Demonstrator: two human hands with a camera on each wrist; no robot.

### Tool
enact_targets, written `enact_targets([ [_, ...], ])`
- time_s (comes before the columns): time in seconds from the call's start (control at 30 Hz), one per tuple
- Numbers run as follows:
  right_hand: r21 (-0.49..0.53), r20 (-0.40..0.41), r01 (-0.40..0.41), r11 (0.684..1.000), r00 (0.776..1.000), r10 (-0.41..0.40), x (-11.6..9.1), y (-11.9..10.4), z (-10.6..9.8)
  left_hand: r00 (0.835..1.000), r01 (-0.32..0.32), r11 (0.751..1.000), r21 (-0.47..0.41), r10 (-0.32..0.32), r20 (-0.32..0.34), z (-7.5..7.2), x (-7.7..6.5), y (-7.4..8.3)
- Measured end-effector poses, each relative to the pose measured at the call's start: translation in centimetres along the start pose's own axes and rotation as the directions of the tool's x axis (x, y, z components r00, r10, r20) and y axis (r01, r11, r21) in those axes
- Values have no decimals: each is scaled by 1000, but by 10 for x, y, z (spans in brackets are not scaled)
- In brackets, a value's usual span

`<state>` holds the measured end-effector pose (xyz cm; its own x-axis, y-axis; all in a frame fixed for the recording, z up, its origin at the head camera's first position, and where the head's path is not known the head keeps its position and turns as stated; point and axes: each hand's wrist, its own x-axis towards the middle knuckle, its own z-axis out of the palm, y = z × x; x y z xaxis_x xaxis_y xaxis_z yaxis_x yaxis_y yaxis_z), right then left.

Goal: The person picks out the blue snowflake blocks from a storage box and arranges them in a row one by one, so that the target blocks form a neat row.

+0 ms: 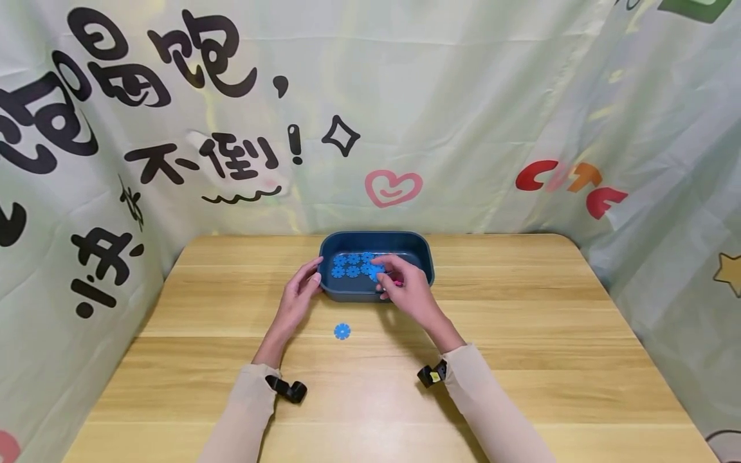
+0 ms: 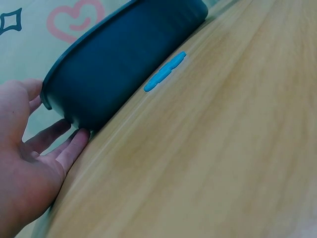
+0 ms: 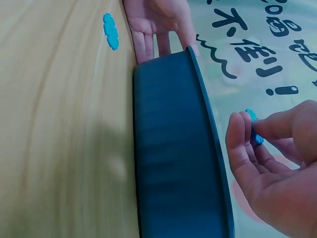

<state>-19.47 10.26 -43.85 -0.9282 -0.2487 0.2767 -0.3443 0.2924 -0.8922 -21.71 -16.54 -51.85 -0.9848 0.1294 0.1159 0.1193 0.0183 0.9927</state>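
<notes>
A dark blue rectangular tub (image 1: pixel 353 297) stands near the table's far edge, with several blue flower-shaped discs (image 1: pixel 353 260) lying inside. At the tub's left end, my left hand (image 1: pixel 297 292) touches the outer wall with its fingertips, fairly extended. Above the tub's right part, my right hand (image 1: pixel 410 290) pinches a blue flower-shaped disc (image 3: pixel 251 114) between thumb and fingers. Something small and pink (image 1: pixel 397 283) shows beneath that hand; its shape is hidden. Another blue disc (image 1: pixel 342 331) lies flat on the table in front of the tub.
The wooden table (image 1: pixel 521 308) extends to both sides of the tub and toward me. Behind it hangs a pale printed cloth (image 1: pixel 451 116) with black writing and a pink heart. Each wrist carries a small black camera.
</notes>
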Motion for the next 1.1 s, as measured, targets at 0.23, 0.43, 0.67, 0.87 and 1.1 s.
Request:
enact_targets([
  [0.23,69,13,-12,998,1000,11,-16,-1,-1,1000,19,1000,-9,-19,11,1,-5,13],
  [0.43,75,31,-38,996,999,35,-28,-2,1,1000,12,1000,-6,-12,9,4,-12,30],
  [0.67,0,24,-21,1000,999,21,-36,2,3,1000,9,1000,-20,-9,13,5,-12,31],
  [0.87,-34,37,-57,998,998,59,-39,2,5,1000,12,1000,-17,-12,3,4,-13,30],
  [1.1,-50,92,-70,996,993,74,-42,1,8,1000,24,1000,-11,-24,3,5,-11,32],
])
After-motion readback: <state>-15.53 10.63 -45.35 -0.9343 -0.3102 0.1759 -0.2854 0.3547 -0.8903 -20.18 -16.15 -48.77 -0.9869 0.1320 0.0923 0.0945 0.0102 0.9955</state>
